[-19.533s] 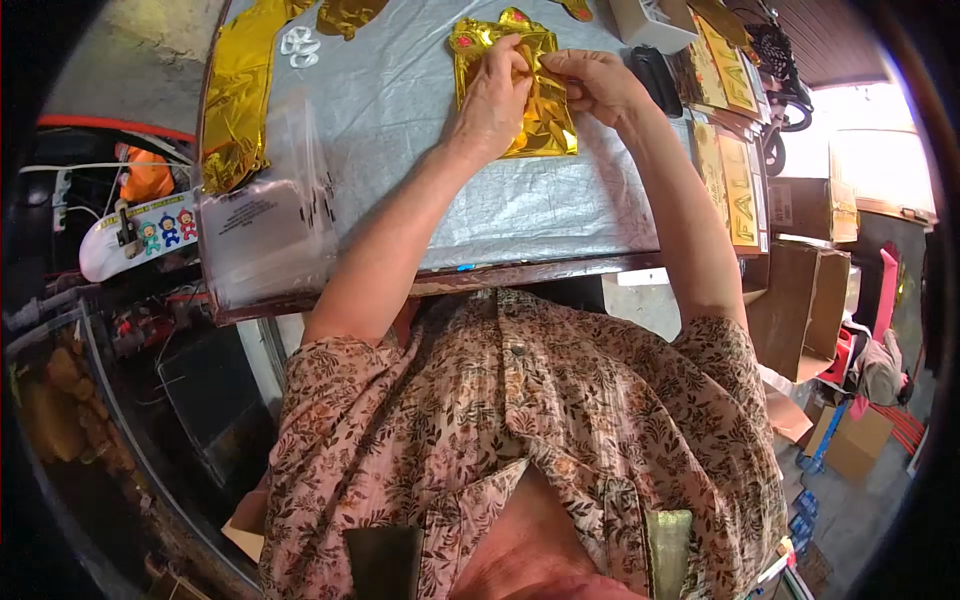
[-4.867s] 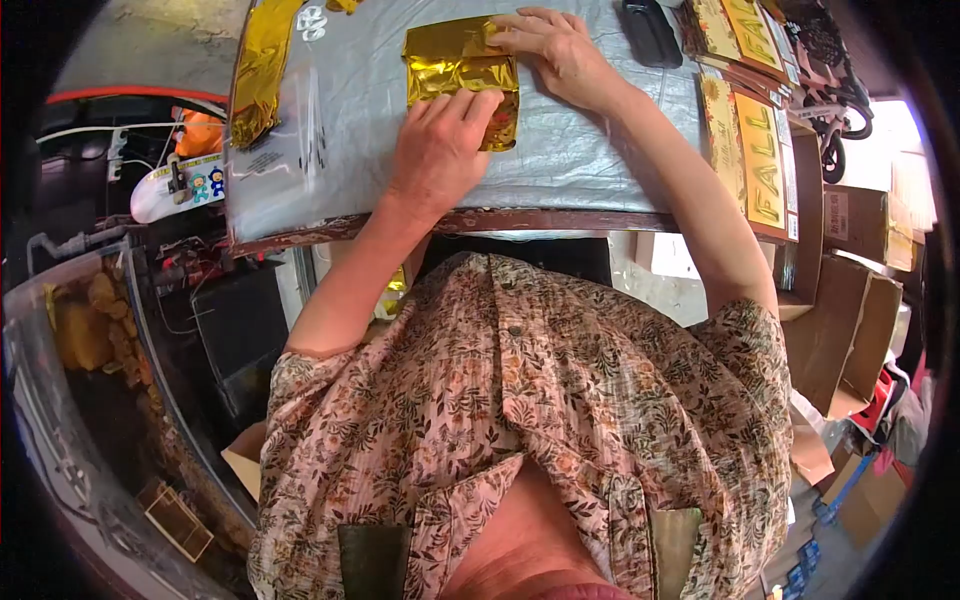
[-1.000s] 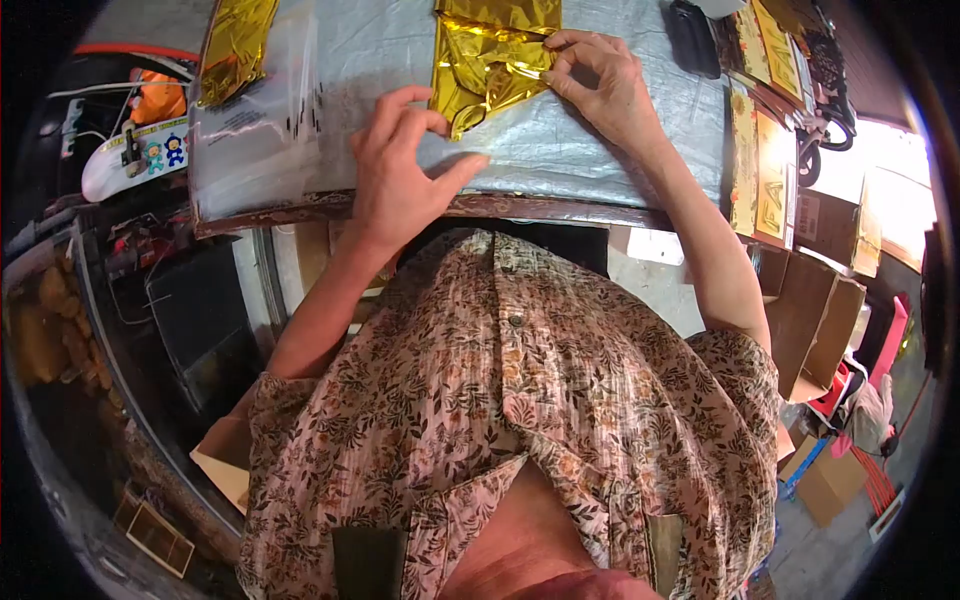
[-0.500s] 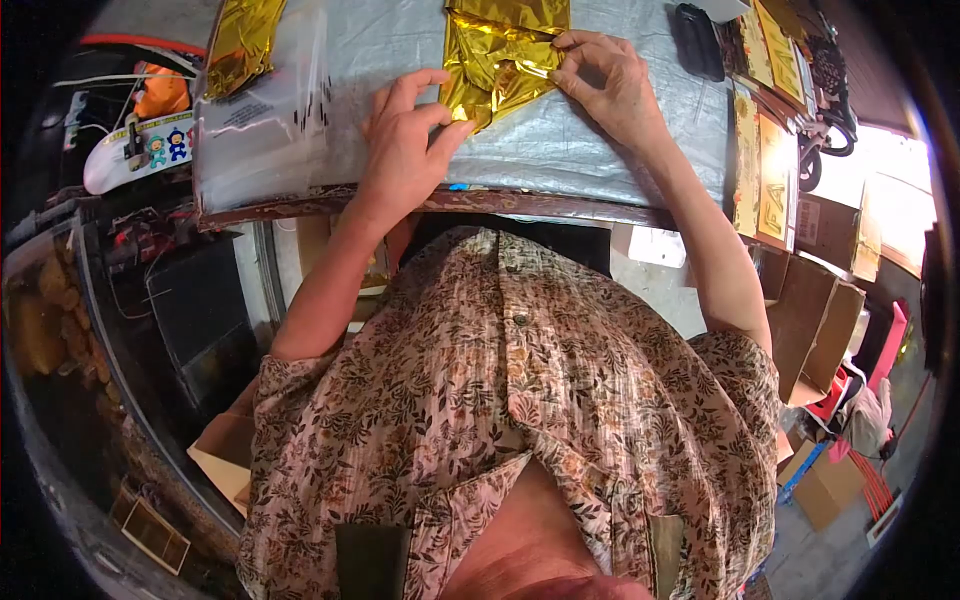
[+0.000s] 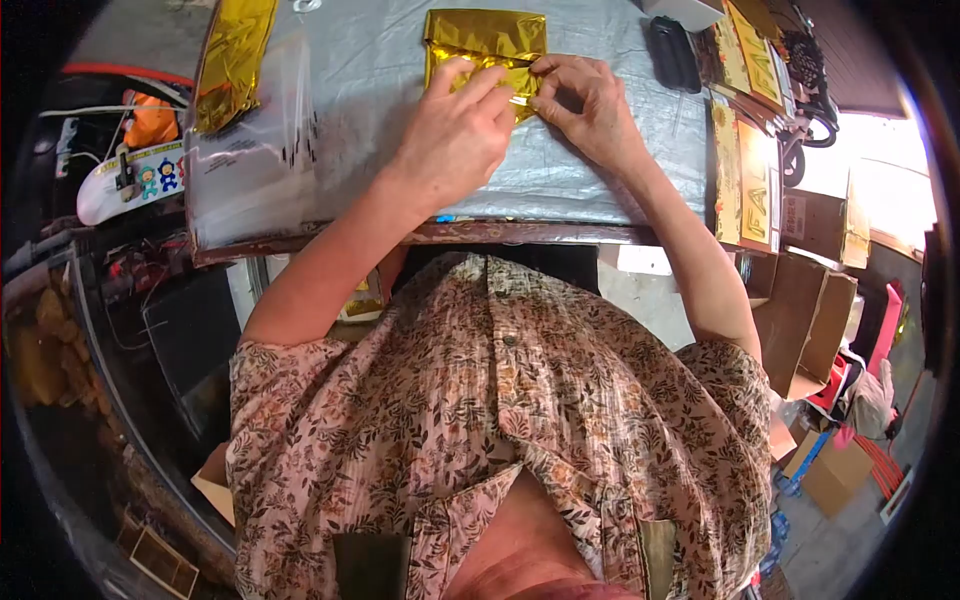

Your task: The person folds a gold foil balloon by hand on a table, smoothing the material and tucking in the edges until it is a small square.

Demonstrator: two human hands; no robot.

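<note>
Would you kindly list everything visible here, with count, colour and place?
folded foil piece: one, gold, table's far middle, under both hands
crumpled foil: one, gold, far left
clear plastic bags: a stack, transparent, near left
table cover: one, silver-grey
black case: one, far right
FALL signs: several, yellow, right edge
cardboard boxes: several, brown, floor right
skateboard deck: one, white, left
left hand: pressing the foil
right hand: fingers pinching its edge
</note>
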